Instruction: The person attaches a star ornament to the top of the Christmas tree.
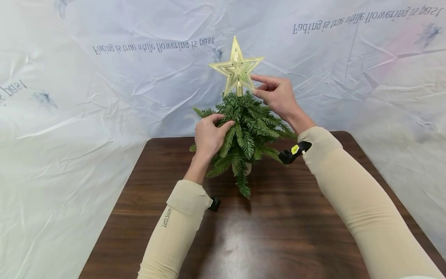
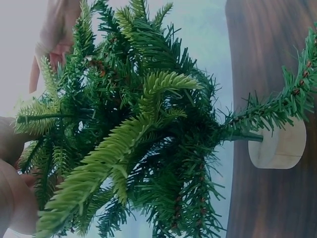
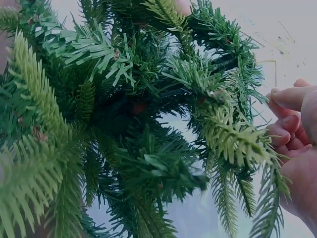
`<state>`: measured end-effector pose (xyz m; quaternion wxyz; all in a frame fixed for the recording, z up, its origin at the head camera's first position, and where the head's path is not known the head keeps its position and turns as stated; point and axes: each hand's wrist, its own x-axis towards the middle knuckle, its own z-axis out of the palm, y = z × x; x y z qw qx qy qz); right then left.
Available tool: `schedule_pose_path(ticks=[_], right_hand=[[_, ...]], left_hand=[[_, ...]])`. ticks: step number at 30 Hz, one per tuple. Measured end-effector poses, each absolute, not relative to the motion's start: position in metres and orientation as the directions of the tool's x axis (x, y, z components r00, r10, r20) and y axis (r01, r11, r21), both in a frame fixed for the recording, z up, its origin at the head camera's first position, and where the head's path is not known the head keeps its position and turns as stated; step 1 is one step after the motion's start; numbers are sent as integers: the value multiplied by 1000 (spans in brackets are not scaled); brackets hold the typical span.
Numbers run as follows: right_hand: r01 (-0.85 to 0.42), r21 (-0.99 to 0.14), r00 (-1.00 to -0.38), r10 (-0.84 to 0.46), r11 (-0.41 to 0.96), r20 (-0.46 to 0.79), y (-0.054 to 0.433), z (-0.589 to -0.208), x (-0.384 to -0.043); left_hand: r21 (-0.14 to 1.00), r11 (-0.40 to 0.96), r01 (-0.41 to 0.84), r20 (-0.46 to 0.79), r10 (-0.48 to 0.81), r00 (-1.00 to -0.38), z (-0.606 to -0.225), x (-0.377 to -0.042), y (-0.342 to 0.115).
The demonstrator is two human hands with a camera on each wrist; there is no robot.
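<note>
A small artificial Christmas tree [image 1: 248, 130] stands upright on the table. On its top sits a gold star tree topper [image 1: 237, 69], its short socket over the tip of the tree. My right hand [image 1: 280, 99] pinches the star's lower right point between thumb and index finger. Lower down on the left, my left hand [image 1: 209, 135] grips a branch among the upper needles with thumb and fingers, the fingertips partly hidden by greenery. Branches fill the right wrist view, where the right hand's fingers [image 3: 292, 109] show at the right edge.
The dark wooden table [image 1: 278, 232] reaches toward me from under the tree. A round pale base [image 2: 290, 144] carries the trunk. Behind hangs a wrinkled white sheet [image 1: 139, 85] with printed writing. Black wrist cameras [image 1: 294, 152] sit near the lower branches.
</note>
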<state>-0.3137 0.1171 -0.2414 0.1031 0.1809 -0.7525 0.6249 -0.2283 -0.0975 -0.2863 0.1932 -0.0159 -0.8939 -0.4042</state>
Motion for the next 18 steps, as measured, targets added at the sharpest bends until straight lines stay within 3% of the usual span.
schedule_pose_path(ticks=[11,18], right_hand=[[-406,-891,-911,-162,201,378,137,-242,-305],[-423,-855,-906,-120,301,406,166,-241,-295]], left_hand=[[676,716,175,324,-75,-943,-277,-230,-101],[691,695,199,311,-36,-950,-266,-226,-113]])
